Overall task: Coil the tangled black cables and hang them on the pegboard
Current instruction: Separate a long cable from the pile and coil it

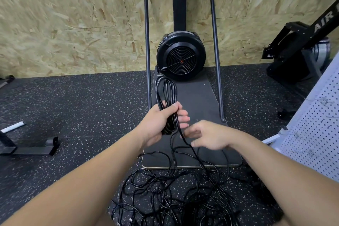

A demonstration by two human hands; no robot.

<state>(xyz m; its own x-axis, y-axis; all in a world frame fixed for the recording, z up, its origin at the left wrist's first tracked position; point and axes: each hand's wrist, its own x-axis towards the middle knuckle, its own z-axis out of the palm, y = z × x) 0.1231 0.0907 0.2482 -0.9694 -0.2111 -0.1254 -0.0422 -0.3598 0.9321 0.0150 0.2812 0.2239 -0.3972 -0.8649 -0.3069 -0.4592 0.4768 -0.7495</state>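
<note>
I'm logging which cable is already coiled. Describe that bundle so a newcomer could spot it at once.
Find the black fan machine against the chipboard wall. Just in front of it, the left hand grips a coiled bundle standing upward. Unlike the tangled cables on the floor, its loops lie neat and parallel.

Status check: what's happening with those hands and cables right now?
Left hand grips coiled black cable loops. Right hand pinches trailing strand. Tangled black cable pile on floor. White pegboard at right.
</note>
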